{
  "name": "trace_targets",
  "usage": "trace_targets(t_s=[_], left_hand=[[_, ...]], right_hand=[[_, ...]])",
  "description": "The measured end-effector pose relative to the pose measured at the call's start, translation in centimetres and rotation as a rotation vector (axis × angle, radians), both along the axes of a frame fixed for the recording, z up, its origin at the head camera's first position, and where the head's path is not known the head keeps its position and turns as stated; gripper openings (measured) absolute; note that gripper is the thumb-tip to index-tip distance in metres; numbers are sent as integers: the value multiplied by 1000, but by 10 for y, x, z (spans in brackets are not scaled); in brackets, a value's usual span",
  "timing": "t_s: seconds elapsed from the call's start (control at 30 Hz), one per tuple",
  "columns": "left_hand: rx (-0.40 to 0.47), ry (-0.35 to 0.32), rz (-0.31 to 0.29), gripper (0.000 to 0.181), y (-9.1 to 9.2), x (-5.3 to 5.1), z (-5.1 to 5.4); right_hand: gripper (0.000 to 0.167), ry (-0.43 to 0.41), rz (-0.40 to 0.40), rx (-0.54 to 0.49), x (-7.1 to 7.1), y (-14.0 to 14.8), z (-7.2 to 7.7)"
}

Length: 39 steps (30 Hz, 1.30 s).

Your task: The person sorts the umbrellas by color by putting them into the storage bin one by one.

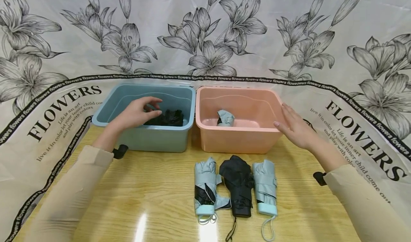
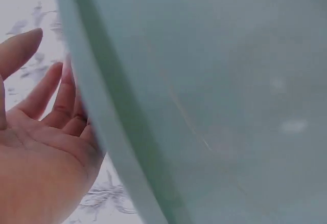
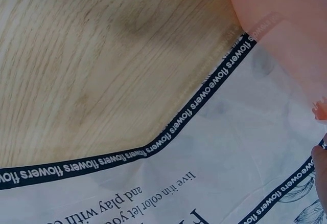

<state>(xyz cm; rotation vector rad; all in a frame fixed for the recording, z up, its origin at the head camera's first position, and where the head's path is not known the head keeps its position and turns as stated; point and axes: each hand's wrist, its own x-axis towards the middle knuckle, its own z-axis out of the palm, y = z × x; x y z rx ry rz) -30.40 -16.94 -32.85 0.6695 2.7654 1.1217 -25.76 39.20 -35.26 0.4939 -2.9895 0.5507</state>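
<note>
My left hand (image 1: pixel 141 110) hovers over the front of the blue bin (image 1: pixel 144 127), fingers loosely bent and holding nothing. Below it in that bin lies a black folded umbrella (image 1: pixel 174 118), partly hidden by the hand and the front wall. Beside the right rim of the pink bin (image 1: pixel 237 138), my right hand (image 1: pixel 297 128) has its fingers stretched out, with the thumb at the rim. A light blue folded umbrella (image 1: pixel 226 118) sits inside the pink bin. In the left wrist view, the left palm (image 2: pixel 46 152) appears bare next to the bin's wall.
In front of the pink bin, a light blue umbrella (image 1: pixel 204 185) with a loose flap, a black umbrella (image 1: pixel 239 188) and another light blue umbrella (image 1: pixel 265 186) lie side by side on the wooden table (image 1: pixel 144 185). A flower-printed cloth (image 1: pixel 179 6) hangs behind the bins.
</note>
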Motion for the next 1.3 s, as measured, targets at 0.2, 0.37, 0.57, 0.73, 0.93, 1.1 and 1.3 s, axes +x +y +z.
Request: trace_targets(t_s=[0.2, 0.37, 0.57, 0.73, 0.93, 1.1, 1.3], left_hand=[[274, 172, 38, 46, 17, 50, -10], [488, 301, 10, 45, 37, 82, -33], [592, 260, -49, 49, 66, 107, -70], [608, 124, -61, 49, 87, 115, -97], [539, -92, -56, 55, 108, 112, -129], [454, -224, -77, 75, 117, 110, -145], [276, -269, -95, 109, 124, 112, -151]], right_hand=[[81, 3, -4, -8, 1, 1, -3], [81, 3, -6, -7, 3, 4, -4], [81, -3, -9, -10, 4, 6, -3], [81, -2, -6, -5, 4, 5, -2], [81, -10, -9, -2, 3, 2, 0], [81, -6, -9, 4, 1, 1, -1], [81, 8, 4, 2, 0, 1, 0]])
